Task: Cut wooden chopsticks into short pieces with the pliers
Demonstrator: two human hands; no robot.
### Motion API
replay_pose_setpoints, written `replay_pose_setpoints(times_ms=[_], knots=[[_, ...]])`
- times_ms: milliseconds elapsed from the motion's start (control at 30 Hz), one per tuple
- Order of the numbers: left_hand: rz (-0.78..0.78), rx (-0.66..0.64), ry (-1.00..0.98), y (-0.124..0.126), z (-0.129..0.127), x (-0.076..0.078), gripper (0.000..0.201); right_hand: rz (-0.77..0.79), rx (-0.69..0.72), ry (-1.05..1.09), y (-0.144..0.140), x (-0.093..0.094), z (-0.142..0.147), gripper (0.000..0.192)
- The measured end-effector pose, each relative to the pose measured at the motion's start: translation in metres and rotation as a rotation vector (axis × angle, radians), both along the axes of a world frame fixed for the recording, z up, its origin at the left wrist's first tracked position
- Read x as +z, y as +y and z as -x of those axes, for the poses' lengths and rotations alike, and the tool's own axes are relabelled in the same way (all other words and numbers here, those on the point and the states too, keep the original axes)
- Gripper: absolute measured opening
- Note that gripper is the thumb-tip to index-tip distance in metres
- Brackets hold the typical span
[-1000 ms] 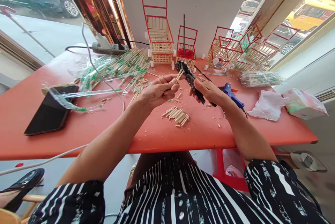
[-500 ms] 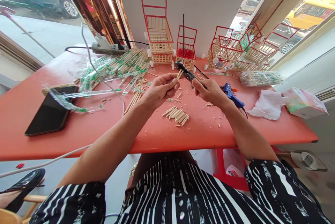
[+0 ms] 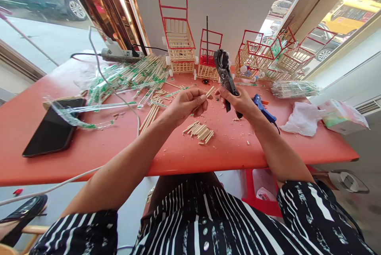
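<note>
The left hand pinched slim, pale wooden sticks between its fingers at center frame; the right hand, fingers wrapped around a black plier-like tool, had just swung it clear, apparently pausing its work on them.

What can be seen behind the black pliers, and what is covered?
Past the black pliers in the right hand, a miniature shopping cart with a red handle shows before the grey wall. Its lower right corner is covered and cannot be seen.
</note>
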State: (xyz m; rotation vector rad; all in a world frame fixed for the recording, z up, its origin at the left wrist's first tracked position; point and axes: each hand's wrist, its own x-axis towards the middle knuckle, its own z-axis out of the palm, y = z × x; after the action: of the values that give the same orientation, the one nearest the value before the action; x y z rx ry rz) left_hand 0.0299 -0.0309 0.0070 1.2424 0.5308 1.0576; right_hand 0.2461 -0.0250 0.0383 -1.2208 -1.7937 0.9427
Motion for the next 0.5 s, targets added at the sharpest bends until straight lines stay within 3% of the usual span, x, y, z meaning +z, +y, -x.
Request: replay_pose_setpoints(times_ms=[133,267,367,500], knots=[[-0.111,0.064,0.192,-0.002,-0.006,-0.001,0.011,-0.098,-0.011,-0.062,0.001,-0.003,0.0,0.064],[-0.121,0.116,0.296,-0.003,-0.01,-0.002,0.011,-0.2,0.023,-0.184,0.001,-0.005,-0.001,0.056],[-0.05,0.087,0.265,-0.003,-0.009,-0.001,0.01,-0.204,0.03,-0.193,0.002,-0.005,-0.001,0.052],[0.162,0.071,0.071,-0.001,0.001,0.003,0.021,-0.095,-0.04,-0.024,0.004,-0.006,-0.003,0.05]])
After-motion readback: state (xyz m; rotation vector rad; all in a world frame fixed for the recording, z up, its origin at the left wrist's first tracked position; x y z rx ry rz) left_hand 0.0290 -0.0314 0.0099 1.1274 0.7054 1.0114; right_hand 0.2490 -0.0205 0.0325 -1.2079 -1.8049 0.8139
